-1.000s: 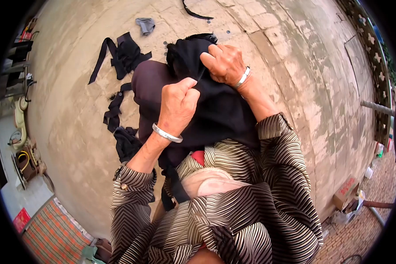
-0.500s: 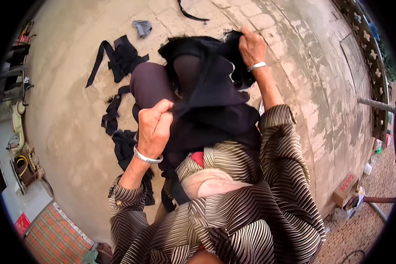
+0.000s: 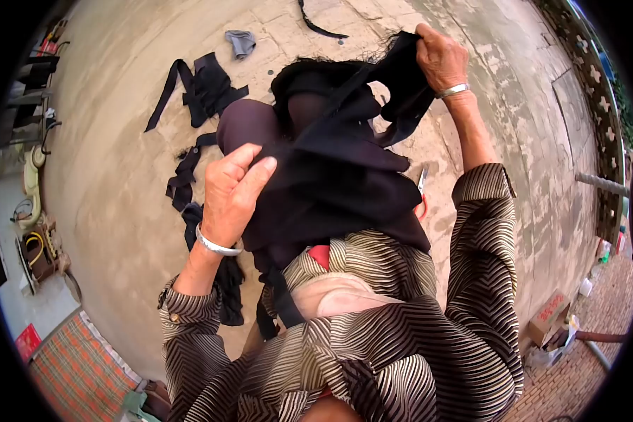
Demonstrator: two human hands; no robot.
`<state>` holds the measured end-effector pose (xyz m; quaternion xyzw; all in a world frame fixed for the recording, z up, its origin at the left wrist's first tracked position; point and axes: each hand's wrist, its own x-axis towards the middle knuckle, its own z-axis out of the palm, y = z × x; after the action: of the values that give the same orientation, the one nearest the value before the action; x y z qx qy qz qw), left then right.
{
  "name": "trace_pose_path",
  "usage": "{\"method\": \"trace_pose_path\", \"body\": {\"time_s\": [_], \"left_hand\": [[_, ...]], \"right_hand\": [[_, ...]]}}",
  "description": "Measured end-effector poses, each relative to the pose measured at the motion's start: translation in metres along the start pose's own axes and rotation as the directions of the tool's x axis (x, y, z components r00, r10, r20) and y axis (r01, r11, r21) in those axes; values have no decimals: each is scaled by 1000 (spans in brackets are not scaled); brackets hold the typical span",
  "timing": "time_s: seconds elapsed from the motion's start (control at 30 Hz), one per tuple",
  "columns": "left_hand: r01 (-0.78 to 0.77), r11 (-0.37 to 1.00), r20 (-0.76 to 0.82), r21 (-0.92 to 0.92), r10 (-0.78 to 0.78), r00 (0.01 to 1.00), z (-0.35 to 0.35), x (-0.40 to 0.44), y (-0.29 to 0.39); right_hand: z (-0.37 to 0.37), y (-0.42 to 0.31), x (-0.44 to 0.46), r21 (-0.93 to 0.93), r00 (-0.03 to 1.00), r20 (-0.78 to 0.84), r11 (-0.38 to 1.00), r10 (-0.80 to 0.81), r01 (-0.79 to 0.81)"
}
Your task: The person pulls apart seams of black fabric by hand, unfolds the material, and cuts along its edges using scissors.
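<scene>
A black cloth (image 3: 337, 169) with frayed edges lies across my lap and knees. My left hand (image 3: 233, 190) pinches one part of it near my knee, fingers closed. Raised at the upper right, my right hand (image 3: 442, 59) is closed on another part, and the fabric stretches between the two. Red-handled scissors (image 3: 422, 191) rest on the ground to the right of my lap, partly hidden by the cloth. Left of my knees lie black fabric pieces (image 3: 209, 88) and a twisted black strip (image 3: 184, 172).
A small grey cloth (image 3: 240, 43) and a thin black strip (image 3: 320, 22) lie on the concrete ground ahead. A cardboard box (image 3: 548, 318) stands at the lower right. A plaid cloth (image 3: 84, 362) is at the lower left, near a cream-coloured object (image 3: 32, 186).
My right hand has moved up and right, and my left hand slightly left and down, drawing the black cloth wider between them. The scissors have come into clear view.
</scene>
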<state>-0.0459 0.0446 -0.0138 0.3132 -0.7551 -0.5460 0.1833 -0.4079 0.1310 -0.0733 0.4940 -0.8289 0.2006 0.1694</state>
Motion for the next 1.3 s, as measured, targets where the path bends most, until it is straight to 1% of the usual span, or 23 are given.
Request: {"method": "trace_pose_path", "body": {"time_s": [0.03, 0.1, 0.13, 0.17, 0.2, 0.23, 0.3, 0.33, 0.37, 0.4, 0.43, 0.47, 0.5, 0.53, 0.57, 0.63, 0.73, 0.77, 0.83, 0.9, 1.0, 1.23, 1.3], "left_hand": [[37, 996, 2, -79, -37, 999, -1, 4, 1], [47, 995, -11, -87, -48, 999, -4, 10, -5], [55, 992, -15, -112, -57, 998, -5, 12, -6], [62, 988, -17, -138, -65, 998, -4, 14, -8], [62, 984, -15, -170, -65, 998, -5, 16, -11], [61, 983, -13, -171, -64, 998, -4, 18, -13], [83, 977, -15, -198, -88, 996, -3, 21, -17], [75, 977, -13, -200, -79, 997, -4, 22, -13], [48, 996, -19, -78, -49, 999, -5, 22, -6], [-2, 999, -18, 37, 3, 1000, -3, 25, 2], [-23, 999, 28, 40, 22, 999, -5, 27, 4], [-77, 997, 30, 17, 76, 997, -2, 29, 3], [-61, 998, 27, -24, 62, 998, -1, 29, 7], [-83, 996, 45, -14, 84, 995, -2, 30, 3], [-89, 996, 66, -2, 89, 994, -1, 33, 3], [22, 993, 142, -117, -5, 990, 2, 32, 5], [0, 997, 186, -73, 13, 982, 13, 32, -9], [-102, 995, 164, -17, 103, 981, 17, 34, -13], [-208, 969, 174, 135, 184, 967, 21, 36, -16], [-252, 955, 178, 159, 223, 958, 24, 36, -6], [-321, 925, 176, 205, 288, 941, 22, 41, -5], [-348, 907, 171, 238, 314, 934, 18, 38, 5], [-391, 897, 141, 206, 368, 919, 21, 29, 5]], "right_hand": [[1, 2, -1, 8, 1000, 3, 1000, -5, 5], [-4, -1, 0, 93, 990, 132, 995, -53, 41], [-7, -3, -5, 139, 965, 259, 990, -43, 7], [-13, -11, -8, 139, 964, 262, 990, -44, 7], [-17, -19, -11, 291, 962, 237, 954, -137, 64], [-21, -29, -13, 435, 954, 199, 893, -223, 118], [-33, -62, -16, 723, 937, 133, 678, -324, 132], [-34, -78, -18, 782, 918, 117, 604, -380, 151], [-34, -96, -21, 831, 897, 91, 529, -434, 172], [-36, -110, -23, 828, 843, 142, 529, -519, 187], [-37, -118, -23, 801, 782, 193, 556, -592, 223], [-34, -125, -31, 806, 785, 157, 537, -599, 248], [-30, -130, -35, 762, 760, 215, 592, -613, 262], [-26, -130, -35, 726, 783, 80, 574, -616, 377], [-24, -128, -36, 736, 771, 124, 579, -624, 351], [-28, -127, -41, 767, 785, 139, 568, -603, 300], [-26, -126, -47, 738, 788, 165, 605, -592, 300], [-27, -126, -47, 740, 780, 190, 609, -596, 285], [-30, -123, -50, 732, 784, 214, 628, -582, 266], [-34, -125, -50, 706, 764, 275, 662, -583, 251], [-43, -125, -48, 689, 763, 272, 673, -586, 271], [-44, -121, -51, 652, 781, 187, 670, -597, 356], [-46, -122, -51, 585, 733, 25, 605, -680, 541]]}}
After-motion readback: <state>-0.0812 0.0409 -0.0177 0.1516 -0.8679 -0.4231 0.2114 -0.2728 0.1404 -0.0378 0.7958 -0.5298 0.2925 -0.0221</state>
